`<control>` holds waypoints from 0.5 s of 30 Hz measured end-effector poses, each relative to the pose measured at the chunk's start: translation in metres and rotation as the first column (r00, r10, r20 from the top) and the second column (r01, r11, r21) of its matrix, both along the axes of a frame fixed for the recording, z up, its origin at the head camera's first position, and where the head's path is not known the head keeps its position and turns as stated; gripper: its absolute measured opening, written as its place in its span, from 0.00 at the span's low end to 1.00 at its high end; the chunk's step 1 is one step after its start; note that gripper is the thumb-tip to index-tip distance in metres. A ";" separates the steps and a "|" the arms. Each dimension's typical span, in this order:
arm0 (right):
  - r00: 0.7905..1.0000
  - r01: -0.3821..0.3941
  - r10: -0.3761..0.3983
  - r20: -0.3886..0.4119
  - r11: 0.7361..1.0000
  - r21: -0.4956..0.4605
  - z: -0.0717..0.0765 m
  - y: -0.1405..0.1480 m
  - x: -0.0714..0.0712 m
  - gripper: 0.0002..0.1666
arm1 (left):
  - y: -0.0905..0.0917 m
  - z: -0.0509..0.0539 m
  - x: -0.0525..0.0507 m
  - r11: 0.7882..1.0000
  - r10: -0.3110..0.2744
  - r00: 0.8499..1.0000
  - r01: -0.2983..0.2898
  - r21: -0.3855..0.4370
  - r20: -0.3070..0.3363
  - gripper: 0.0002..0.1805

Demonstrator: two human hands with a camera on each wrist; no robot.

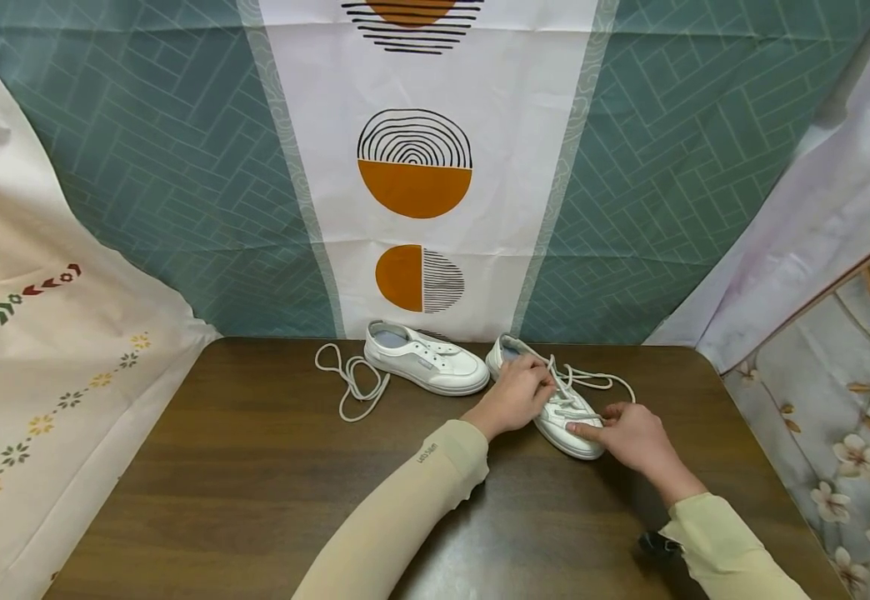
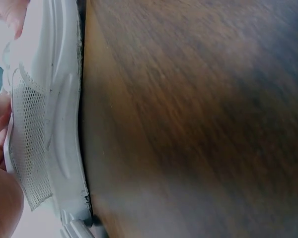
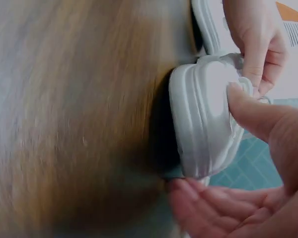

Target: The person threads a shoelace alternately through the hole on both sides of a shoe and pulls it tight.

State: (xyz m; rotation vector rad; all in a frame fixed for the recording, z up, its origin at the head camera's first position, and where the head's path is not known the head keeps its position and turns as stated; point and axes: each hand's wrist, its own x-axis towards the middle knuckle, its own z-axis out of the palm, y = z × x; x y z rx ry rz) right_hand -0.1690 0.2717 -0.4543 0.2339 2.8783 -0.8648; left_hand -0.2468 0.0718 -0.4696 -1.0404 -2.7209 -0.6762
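Note:
A white lace-up sneaker [image 1: 566,429] stands on the brown table, its toe angled toward the near right. My left hand [image 1: 517,396] is over its opening and tongue, the curled fingers pinching the white shoelace [image 1: 572,398] by the eyelets. At the toe, my right hand [image 1: 633,437] holds the shoe, with the thumb [image 3: 243,104] on top of the toe and the fingers at its far side. In the left wrist view the perforated side panel [image 2: 30,134] of the sneaker shows close up. The left fingertips are partly hidden there.
To the left lies a second white sneaker [image 1: 435,367], its toe close to the first one's heel. A loose white shoelace [image 1: 356,383] curls on the table [image 1: 255,467] beside it. Behind the table hangs a patterned cloth [image 1: 202,167]; a floral cloth [image 1: 855,433] is on the right.

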 end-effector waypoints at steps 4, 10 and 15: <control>0.996 0.057 -0.067 -0.062 0.987 -0.151 -0.006 0.004 -0.002 0.48 | 0.000 -0.001 -0.001 1.000 -0.015 0.999 0.014 0.017 0.034 0.08; 0.985 0.130 -0.132 -0.114 0.991 -0.026 -0.008 0.007 0.001 0.35 | -0.007 0.002 -0.004 0.994 -0.053 0.995 0.043 0.103 0.089 0.08; 0.986 0.093 -0.093 -0.136 0.996 -0.010 -0.010 0.007 0.001 0.32 | -0.018 0.008 -0.007 0.982 -0.032 0.993 0.009 0.189 0.117 0.08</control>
